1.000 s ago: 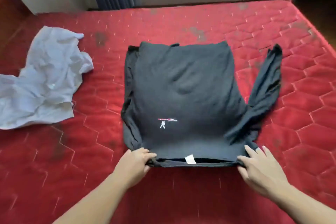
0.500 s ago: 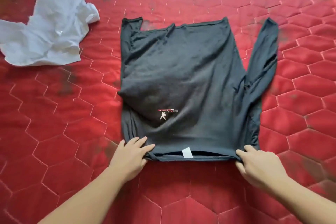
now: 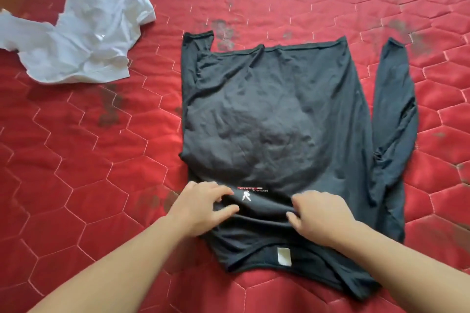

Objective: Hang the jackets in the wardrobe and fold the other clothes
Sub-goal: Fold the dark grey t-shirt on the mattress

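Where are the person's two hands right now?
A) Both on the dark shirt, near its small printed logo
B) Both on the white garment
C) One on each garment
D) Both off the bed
A: the left hand and right hand both rest on the dark shirt beside its logo; the white garment lies untouched.

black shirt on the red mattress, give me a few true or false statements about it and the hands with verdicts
1. The black long-sleeved shirt lies spread on the red quilted mattress. True.
2. Both hands are off the shirt. False: the left hand and the right hand are both on it, near the collar end.
3. The right hand's fingers are bunching up a fold of black fabric. True.
4. The white garment lies on top of the black shirt. False: it lies apart, on the mattress to the far left.
5. A white label shows inside the collar. True.
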A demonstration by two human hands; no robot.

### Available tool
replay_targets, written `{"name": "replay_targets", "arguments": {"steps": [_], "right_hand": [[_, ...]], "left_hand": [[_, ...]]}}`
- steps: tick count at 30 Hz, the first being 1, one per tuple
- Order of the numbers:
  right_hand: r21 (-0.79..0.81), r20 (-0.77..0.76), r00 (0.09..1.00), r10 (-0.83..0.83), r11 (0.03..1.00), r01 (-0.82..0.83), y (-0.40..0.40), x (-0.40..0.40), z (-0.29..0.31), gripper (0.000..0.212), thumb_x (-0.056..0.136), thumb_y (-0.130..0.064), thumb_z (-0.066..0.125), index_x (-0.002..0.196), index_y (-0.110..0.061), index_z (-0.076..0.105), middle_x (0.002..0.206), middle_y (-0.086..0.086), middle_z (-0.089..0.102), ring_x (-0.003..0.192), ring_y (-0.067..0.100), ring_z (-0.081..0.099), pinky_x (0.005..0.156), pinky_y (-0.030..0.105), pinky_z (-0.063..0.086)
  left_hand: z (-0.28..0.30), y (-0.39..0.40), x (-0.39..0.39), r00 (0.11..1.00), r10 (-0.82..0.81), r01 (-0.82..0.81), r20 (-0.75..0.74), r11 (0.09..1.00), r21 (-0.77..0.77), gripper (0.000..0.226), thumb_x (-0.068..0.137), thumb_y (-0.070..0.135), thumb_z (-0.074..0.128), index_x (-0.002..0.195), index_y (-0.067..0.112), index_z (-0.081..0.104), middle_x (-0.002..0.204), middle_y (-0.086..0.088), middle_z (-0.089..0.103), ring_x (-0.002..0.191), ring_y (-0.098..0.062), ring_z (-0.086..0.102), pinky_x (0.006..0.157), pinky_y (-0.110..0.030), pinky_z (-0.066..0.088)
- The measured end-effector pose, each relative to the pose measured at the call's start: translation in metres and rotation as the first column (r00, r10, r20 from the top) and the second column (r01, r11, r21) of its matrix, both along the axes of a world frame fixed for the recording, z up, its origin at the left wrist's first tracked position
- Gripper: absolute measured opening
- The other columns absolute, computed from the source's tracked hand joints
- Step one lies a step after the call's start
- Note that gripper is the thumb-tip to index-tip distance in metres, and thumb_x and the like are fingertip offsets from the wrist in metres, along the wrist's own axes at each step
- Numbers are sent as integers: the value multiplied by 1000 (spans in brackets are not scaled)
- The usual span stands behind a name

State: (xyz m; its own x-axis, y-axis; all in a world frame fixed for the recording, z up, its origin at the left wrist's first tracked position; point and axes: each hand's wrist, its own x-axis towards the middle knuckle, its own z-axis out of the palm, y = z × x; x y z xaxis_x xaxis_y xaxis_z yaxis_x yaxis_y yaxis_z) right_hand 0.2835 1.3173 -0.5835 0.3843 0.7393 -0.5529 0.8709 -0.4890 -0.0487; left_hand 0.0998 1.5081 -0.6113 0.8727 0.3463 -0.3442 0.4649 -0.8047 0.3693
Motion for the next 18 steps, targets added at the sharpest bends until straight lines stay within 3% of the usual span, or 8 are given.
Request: {"name": "replay_targets", "arguments": {"steps": [2, 4, 6, 8, 11, 14, 16, 18], "right_hand": [[258, -5, 1000, 11, 966, -9, 34, -15, -8, 23, 92, -42, 40, 103, -26, 52, 108, -6, 57, 103, 22, 58, 76, 35, 44], [373, -30, 993, 117, 923, -98, 65, -28, -22, 26, 92, -32, 40, 114, -25, 52, 119, -6, 54, 109, 22, 54, 80, 35, 43], [416, -43, 982, 187, 896, -152, 96, -36, -35, 42, 92, -26, 43, 134, -23, 48, 142, -1, 47, 127, 25, 46, 91, 37, 43], [401, -35, 979, 200, 900, -170, 126, -39, -45, 54, 94, -30, 45, 147, -26, 37, 156, 2, 32, 141, 28, 33, 103, 42, 38], [298, -53, 986, 157, 945, -135, 163, -33, -66, 59, 98, -46, 33, 153, -35, 14, 163, -2, 10, 149, 26, 10, 115, 48, 20], [203, 38, 999, 29, 979, -36, 180, -12, -83, 63, 97, -56, 22, 154, -35, 7, 164, -2, 1, 150, 24, 3, 114, 52, 14], [178, 84, 996, -33, 984, 17, 184, 1, -88, 66, 95, -59, 19, 155, -34, 7, 164, -2, 1, 150, 25, 6, 114, 55, 15], [160, 116, 991, -59, 986, 40, 186, 8, -91, 69, 92, -61, 14, 155, -32, 9, 164, 0, 6, 149, 26, 11, 114, 56, 16]], "left_hand": [[-6, 23, 8, 925, 329, -321, 188, 944, -74, 22, 91, 30, 61, 112, 27, 66, 87, 8, 61, 90, -17, 59, 88, -36, 43], [-13, 50, 18, 739, 614, -582, 278, 789, -197, 25, 91, 9, 57, 112, 18, 66, 89, 1, 62, 91, -24, 59, 84, -30, 41], [-21, 80, 27, 578, 771, -724, 267, 636, -269, 32, 92, 2, 50, 119, 13, 62, 102, -5, 63, 100, -24, 57, 84, -21, 34], [-29, 112, 37, 477, 853, -790, 212, 522, -321, 36, 94, 3, 46, 127, 12, 57, 115, -7, 64, 108, -25, 58, 95, -26, 38], [-40, 154, 57, 403, 914, -776, 53, 372, -509, 35, 97, 3, 43, 130, 9, 54, 120, -13, 64, 108, -31, 63, 100, -44, 47], [-42, 182, 75, 314, 941, -710, -127, 145, -689, 26, 97, 7, 50, 122, 12, 51, 104, -15, 63, 71, -29, 70, 67, -40, 60], [-45, 193, 84, 355, 917, -718, -179, 145, -681, 21, 94, 18, 62, 112, 11, 52, 88, -10, 63, 45, -14, 63, 42, -24, 50], [-51, 200, 90, 430, 881, -751, -198, 227, -620, 21, 88, 27, 70, 98, 10, 62, 74, -5, 64, 34, -7, 54, 35, -16, 38]]}}
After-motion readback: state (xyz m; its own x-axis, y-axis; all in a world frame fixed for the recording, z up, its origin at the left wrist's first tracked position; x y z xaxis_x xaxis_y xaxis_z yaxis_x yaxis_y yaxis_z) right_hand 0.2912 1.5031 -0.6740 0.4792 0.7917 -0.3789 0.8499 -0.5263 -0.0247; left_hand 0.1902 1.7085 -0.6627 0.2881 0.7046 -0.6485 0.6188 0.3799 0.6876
